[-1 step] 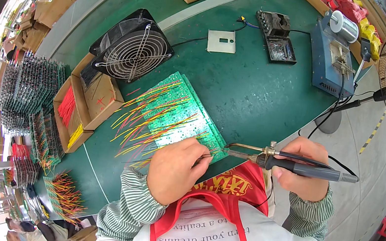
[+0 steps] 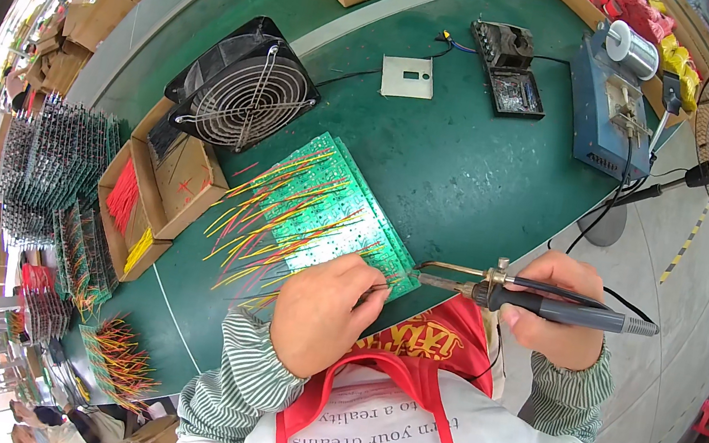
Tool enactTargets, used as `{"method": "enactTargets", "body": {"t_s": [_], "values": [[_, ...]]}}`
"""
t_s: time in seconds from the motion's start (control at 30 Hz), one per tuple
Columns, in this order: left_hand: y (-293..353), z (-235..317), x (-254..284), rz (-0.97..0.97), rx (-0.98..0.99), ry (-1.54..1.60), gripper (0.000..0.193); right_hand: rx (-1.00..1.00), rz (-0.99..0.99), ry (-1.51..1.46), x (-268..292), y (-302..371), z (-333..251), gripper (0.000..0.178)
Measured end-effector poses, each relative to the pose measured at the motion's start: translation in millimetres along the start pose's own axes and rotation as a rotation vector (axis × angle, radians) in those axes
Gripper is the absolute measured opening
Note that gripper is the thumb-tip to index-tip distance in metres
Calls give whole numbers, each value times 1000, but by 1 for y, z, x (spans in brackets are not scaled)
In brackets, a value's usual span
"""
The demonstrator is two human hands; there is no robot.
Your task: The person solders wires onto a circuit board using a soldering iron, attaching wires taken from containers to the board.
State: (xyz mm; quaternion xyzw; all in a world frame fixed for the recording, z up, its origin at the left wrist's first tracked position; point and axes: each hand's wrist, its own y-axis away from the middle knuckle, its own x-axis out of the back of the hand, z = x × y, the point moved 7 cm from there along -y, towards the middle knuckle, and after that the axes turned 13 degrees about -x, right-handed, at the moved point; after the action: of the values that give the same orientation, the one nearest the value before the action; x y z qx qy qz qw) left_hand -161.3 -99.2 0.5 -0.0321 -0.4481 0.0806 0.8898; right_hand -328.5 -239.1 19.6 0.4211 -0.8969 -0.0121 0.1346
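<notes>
A green circuit board panel (image 2: 342, 211), seemingly stacked on another, lies at a slant near the table's front edge. Rows of red and yellow wires (image 2: 269, 209) stick out from it to the left. My right hand (image 2: 559, 309) is closed around the grey handle of a soldering iron (image 2: 561, 311) with a thin metal solder-feed tube. The iron's tip meets the panel's lower right corner. Just left of the tip, my left hand (image 2: 328, 309) is closed in a pinch over the panel's near edge. A thin dark piece, apparently a wire end, shows at its fingertips.
A black fan (image 2: 250, 91) stands behind a cardboard box (image 2: 162, 193) of loose wires. At the far right is a blue solder feeder (image 2: 610, 108) with a solder reel (image 2: 632, 49). A black tray (image 2: 510, 71) and white plate (image 2: 407, 77) lie farther back. Board stacks (image 2: 60, 168) stand left.
</notes>
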Motion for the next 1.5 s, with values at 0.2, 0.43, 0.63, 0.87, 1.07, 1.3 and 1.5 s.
{"method": "enactTargets", "body": {"t_s": [0.2,0.43,0.63,0.87,1.07,1.3,1.5], "values": [[20,-22,58,67,66,79,7,-108,37,-126,2,-7,7,18],[57,-177,163,248,426,-76,12,-201,49,-177,-3,-26,12,18],[51,-297,190,333,393,-205,16,-233,80,-202,-14,-50,0,19],[29,-309,172,-20,444,-386,12,-245,118,-119,-18,-70,-2,18],[26,-314,186,51,170,-493,20,-252,123,-117,-28,-83,-9,18],[16,-278,143,-136,147,72,22,-241,130,-83,-31,-85,-9,18],[29,-282,139,-145,226,-79,20,-217,109,-93,-33,-84,-10,18]]}}
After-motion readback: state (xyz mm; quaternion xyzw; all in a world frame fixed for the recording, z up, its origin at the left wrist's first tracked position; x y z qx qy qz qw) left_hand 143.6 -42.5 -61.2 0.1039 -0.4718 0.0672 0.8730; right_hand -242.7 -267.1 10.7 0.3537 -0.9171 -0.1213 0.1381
